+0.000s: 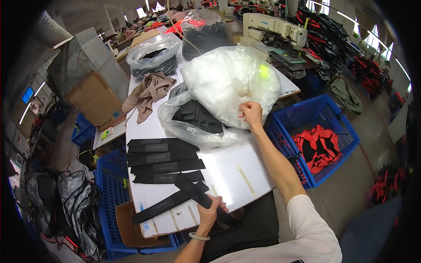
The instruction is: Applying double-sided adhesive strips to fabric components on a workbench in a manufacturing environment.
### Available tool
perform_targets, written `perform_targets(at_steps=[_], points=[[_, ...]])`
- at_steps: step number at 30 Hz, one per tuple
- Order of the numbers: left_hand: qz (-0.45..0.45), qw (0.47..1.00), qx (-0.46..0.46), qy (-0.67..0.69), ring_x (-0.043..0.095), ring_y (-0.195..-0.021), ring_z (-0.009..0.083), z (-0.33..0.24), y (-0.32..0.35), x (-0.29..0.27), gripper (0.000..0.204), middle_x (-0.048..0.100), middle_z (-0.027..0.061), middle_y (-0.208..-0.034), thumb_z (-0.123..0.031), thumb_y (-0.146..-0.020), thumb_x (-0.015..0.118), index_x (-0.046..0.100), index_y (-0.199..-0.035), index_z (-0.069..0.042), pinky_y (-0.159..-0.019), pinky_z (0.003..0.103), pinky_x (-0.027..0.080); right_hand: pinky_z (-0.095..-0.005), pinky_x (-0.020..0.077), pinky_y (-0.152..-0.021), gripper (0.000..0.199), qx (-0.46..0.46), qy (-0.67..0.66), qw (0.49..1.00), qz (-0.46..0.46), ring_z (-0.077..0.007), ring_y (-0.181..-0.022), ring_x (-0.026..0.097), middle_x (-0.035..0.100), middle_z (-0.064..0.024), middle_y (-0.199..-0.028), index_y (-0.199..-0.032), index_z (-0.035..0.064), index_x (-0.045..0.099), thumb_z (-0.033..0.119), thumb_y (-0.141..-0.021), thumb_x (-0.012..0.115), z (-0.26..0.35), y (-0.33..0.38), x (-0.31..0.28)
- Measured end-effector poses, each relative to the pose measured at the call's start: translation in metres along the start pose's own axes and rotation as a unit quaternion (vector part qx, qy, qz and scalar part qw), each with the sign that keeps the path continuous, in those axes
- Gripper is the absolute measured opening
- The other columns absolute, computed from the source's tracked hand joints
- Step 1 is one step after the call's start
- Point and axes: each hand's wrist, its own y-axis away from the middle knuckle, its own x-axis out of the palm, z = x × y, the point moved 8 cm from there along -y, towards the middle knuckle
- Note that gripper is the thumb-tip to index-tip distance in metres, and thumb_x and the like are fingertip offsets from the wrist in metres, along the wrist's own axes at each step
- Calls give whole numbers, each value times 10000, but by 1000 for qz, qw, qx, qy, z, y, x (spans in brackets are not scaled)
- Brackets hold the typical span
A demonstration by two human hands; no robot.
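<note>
My left hand point(210, 213) is closed around a black fabric strip point(204, 199) at the near edge of the white table; the strip's end hangs over the edge. Another black strip point(160, 208) lies slantwise beside it. Farther out, my right hand point(252, 114) pinches at the front of a big, puffed-up clear plastic bag point(219, 72); its fingertips are partly hidden. Just left of that hand, an opened clear bag point(175, 125) holds several folded black pieces point(197, 116). Flat black strips point(164, 158) lie in a stack of overlapping rows on the table's left side.
A checked brown cloth point(151, 92) lies on the white table point(223, 166). Blue crates stand on both sides: the right crate point(313, 179) holds red and black pieces, the left crate point(109, 184) a cardboard box point(127, 223). A sewing machine point(276, 28) stands beyond.
</note>
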Motion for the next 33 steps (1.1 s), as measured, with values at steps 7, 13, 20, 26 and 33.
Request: perform_targets(at_steps=[7,13,20,26,33], points=[[-10,1000,-7,-14,644,-544,223,-3,1,5,188,626,123,-636,-97,-876,639,544,-750,4,-589,337,549,-325,509,-527,260,114,-94,987,57,-211,-559,677,704,-151,-759,-985,-41,692,148,-817,631,-23,1,4],[-19,1000,1,-6,629,-534,214,-4,3,1,207,621,132,-638,-99,-884,646,555,-743,23,-539,317,542,-451,542,-673,256,-81,432,898,31,-328,-775,696,709,-190,-881,-917,13,713,230,-787,678,14,-4,29],[-6,1000,-14,-12,636,-554,191,-1,4,6,212,622,116,-652,-115,-888,662,571,-751,19,-552,308,539,-481,541,-680,136,-197,439,875,-52,-374,-749,686,690,-195,-822,-757,37,692,150,-780,618,21,11,23],[-9,1000,-20,-10,636,-549,189,-2,3,2,231,623,114,-652,-137,-893,669,573,-750,18,-544,304,536,-503,533,-654,135,-225,451,860,-74,-388,-723,681,687,-196,-809,-785,27,673,111,-803,569,23,10,15],[-2,1000,-20,2,638,-546,194,-1,1,8,235,621,113,-657,-144,-897,666,566,-749,10,-530,307,541,-490,515,-618,138,-191,476,854,-87,-377,-710,673,680,-189,-778,-797,25,656,150,-844,619,46,29,-4]])
